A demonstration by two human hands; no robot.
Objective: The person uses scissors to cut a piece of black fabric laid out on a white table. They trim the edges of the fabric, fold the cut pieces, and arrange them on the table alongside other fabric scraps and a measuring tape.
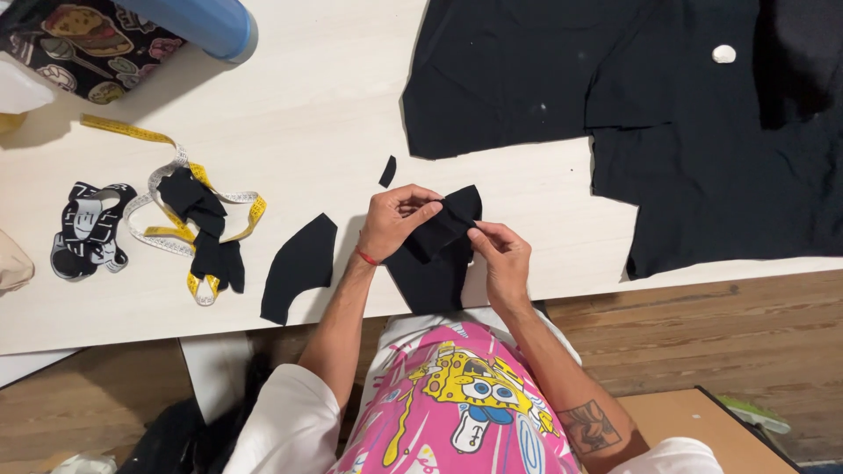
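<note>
While my left hand (397,219) pinches the upper edge of a small black fabric piece (436,241), my right hand (502,256) grips its right side, fingers closed on the cloth so that it is folded or doubled between both hands. The piece sits at the near edge of the white counter (334,105), partly hanging over it towards my lap, and neither hand is open: thumbs and fingertips are pressed together on the material.

I judge that I am at the stage of lining up or folding this cut piece, matching its edges by feel. What comes after, I think, calls for keeping both pinches firm and level so the layers do not slip apart, since the cloth is limp and dark on dark, which makes the edges hard to read.

Just to the left of my left hand lies another curved black cut-out (299,266), apart from the piece I hold, with a tiny black scrap (387,170) above it. Further left, a yellow tape measure (167,230) loops around more black offcuts (204,230). A large black cloth (667,123) covers the far right of the counter, with a white lump of chalk (724,53) on it.
</note>
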